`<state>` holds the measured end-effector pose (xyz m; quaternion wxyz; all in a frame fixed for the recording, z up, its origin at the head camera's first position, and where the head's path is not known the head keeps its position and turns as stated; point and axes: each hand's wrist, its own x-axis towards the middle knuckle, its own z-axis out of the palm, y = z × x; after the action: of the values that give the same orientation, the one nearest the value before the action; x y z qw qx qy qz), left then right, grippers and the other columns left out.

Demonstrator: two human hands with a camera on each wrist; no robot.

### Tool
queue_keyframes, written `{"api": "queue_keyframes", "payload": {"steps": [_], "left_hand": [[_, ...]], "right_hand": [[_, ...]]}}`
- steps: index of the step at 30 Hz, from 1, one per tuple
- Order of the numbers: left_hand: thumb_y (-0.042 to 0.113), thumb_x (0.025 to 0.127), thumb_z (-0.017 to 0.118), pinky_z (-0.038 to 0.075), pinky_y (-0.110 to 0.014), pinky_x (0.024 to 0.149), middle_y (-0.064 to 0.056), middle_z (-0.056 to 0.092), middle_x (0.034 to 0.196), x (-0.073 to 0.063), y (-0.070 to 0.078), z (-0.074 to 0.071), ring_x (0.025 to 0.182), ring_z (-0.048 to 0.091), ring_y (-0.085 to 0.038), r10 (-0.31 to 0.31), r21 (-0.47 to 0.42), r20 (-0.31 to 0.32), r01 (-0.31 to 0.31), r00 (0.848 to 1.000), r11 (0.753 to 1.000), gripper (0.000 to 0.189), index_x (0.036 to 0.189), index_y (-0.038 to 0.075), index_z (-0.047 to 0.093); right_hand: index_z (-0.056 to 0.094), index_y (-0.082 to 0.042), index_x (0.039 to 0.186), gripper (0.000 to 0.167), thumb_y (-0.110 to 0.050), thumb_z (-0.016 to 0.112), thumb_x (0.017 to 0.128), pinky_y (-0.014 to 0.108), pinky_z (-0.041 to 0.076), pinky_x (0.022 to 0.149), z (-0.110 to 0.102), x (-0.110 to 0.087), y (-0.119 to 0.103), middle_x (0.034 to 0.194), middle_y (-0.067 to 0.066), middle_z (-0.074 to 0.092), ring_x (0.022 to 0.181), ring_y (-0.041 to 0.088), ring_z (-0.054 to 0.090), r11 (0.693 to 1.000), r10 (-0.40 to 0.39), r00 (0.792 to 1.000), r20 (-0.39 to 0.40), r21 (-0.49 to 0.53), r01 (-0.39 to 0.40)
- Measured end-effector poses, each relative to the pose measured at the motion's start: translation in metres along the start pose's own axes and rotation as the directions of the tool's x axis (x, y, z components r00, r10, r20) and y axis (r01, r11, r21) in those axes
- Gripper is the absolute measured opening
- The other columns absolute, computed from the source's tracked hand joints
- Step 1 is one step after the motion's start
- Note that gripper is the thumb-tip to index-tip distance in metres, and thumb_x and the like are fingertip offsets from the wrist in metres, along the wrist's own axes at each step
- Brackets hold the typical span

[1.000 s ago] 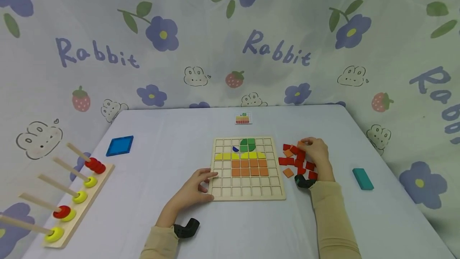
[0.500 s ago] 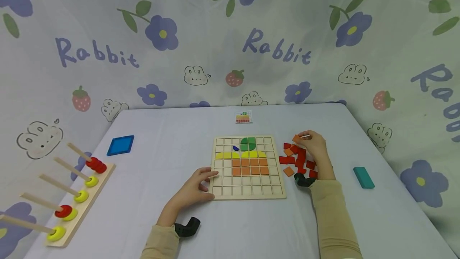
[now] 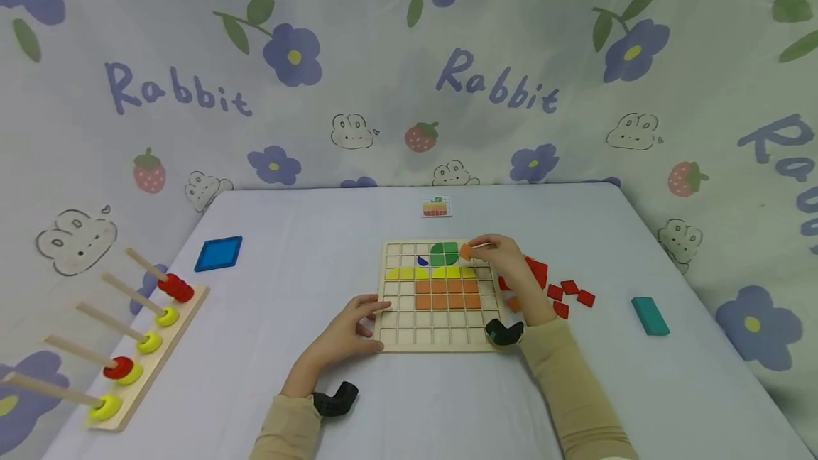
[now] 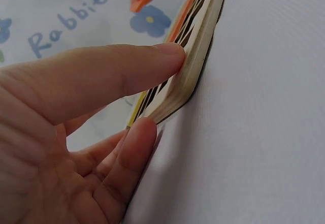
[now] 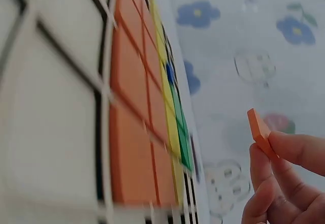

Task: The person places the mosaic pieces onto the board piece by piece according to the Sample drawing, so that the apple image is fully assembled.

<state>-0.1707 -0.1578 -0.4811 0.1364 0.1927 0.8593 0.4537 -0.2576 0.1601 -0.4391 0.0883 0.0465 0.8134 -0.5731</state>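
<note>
My right hand pinches an orange square tile above the back right part of the wooden grid board. The right wrist view shows this tile tilted between thumb and fingertips, apart from the board. On the board lie two rows of orange tiles, a yellow row, a small blue piece and green curved pieces. My left hand rests at the board's left edge, fingers spread; in the left wrist view the thumb touches the board near its corner.
Loose red tiles and an orange one lie right of the board, partly behind the right arm. A pattern card lies behind the board. A blue tray and a peg stand with rings are left; a teal block is far right.
My right hand has lifted the orange tile from the loose pile and carried it left over the board. The left hand stays at the board's left edge.
</note>
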Motion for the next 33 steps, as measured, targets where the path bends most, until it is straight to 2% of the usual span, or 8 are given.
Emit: {"api": "queue_keyframes", "payload": {"steps": [7,10,14,16,18,25,29,33], "left_hand": [[0.008,0.072,0.077,0.047,-0.024,0.072,-0.017,0.03,0.141,0.0,0.001,-0.001,0.095,0.05,-0.02,0.016,-0.016,0.004,-0.016,1.0,1.0,0.068,0.133,0.009,0.049],[0.004,0.072,0.076,0.047,-0.026,0.072,-0.02,0.03,0.141,-0.003,0.012,-0.004,0.095,0.05,-0.023,0.014,-0.019,0.004,-0.014,1.0,1.0,0.066,0.132,0.005,0.049],[0.005,0.072,0.077,0.048,-0.027,0.073,-0.02,0.03,0.14,-0.003,0.01,-0.004,0.097,0.05,-0.024,0.018,-0.013,0.006,-0.018,1.0,1.0,0.066,0.132,0.006,0.05],[0.009,0.072,0.078,0.047,-0.025,0.072,-0.017,0.03,0.141,0.001,-0.001,-0.002,0.097,0.05,-0.022,0.024,-0.013,0.01,-0.024,1.0,1.0,0.066,0.132,0.009,0.05],[0.01,0.073,0.077,0.047,-0.025,0.072,-0.017,0.03,0.141,0.0,-0.001,-0.002,0.097,0.05,-0.022,0.024,-0.011,0.013,-0.024,1.0,1.0,0.066,0.132,0.01,0.05],[0.01,0.073,0.077,0.047,-0.025,0.072,-0.018,0.03,0.14,0.0,-0.002,-0.002,0.094,0.051,-0.021,0.029,-0.014,0.01,-0.029,1.0,0.999,0.065,0.132,0.009,0.05],[0.01,0.072,0.078,0.047,-0.024,0.072,-0.018,0.031,0.14,-0.001,-0.003,-0.001,0.096,0.05,-0.022,0.028,-0.019,0.014,-0.028,1.0,0.999,0.066,0.132,0.009,0.05],[0.009,0.072,0.078,0.047,-0.023,0.072,-0.017,0.031,0.14,-0.001,-0.002,-0.001,0.1,0.048,-0.023,0.032,-0.032,0.011,-0.031,0.999,0.999,0.066,0.132,0.009,0.051]], "right_hand": [[0.065,-0.003,0.103,0.023,-0.016,0.066,0.085,0.039,0.044,0.083,0.039,-0.005,-0.01,0.096,0.01,0.064,0.092,0.025,0.057,0.996,-0.08,0.991,0.104,-0.041,0.085],[0.066,-0.005,0.1,0.02,-0.014,0.068,0.083,0.038,0.045,0.081,0.052,-0.01,-0.013,0.095,0.009,0.064,0.09,0.023,0.057,0.996,-0.086,0.987,0.135,-0.019,0.089],[0.068,-0.007,0.096,0.017,-0.013,0.071,0.08,0.033,0.046,0.073,0.071,-0.014,-0.013,0.091,0.006,0.065,0.083,0.019,0.058,0.995,-0.079,0.984,0.158,-0.044,0.087],[0.069,-0.008,0.094,0.015,-0.013,0.072,0.079,0.031,0.046,0.069,0.079,-0.013,-0.013,0.088,0.005,0.066,0.079,0.018,0.058,0.993,-0.076,0.982,0.173,-0.077,0.09],[0.069,-0.01,0.091,0.014,-0.015,0.073,0.078,0.029,0.045,0.067,0.085,-0.012,-0.012,0.086,0.003,0.066,0.077,0.016,0.057,0.989,-0.073,0.98,0.184,-0.115,0.095],[0.07,-0.014,0.086,0.011,-0.019,0.075,0.077,0.028,0.044,0.062,0.099,-0.006,-0.016,0.083,0.0,0.065,0.073,0.016,0.056,0.961,-0.104,0.978,0.181,-0.236,0.145],[0.069,-0.015,0.083,0.009,-0.019,0.074,0.077,0.029,0.044,0.067,0.104,-0.005,-0.018,0.081,-0.002,0.064,0.074,0.014,0.055,0.94,-0.121,0.976,0.183,-0.295,0.172],[0.069,-0.015,0.082,0.006,-0.018,0.073,0.079,0.03,0.044,0.072,0.108,-0.006,-0.019,0.08,-0.004,0.063,0.076,0.012,0.055,0.9,-0.163,0.969,0.187,-0.374,0.224]]}}
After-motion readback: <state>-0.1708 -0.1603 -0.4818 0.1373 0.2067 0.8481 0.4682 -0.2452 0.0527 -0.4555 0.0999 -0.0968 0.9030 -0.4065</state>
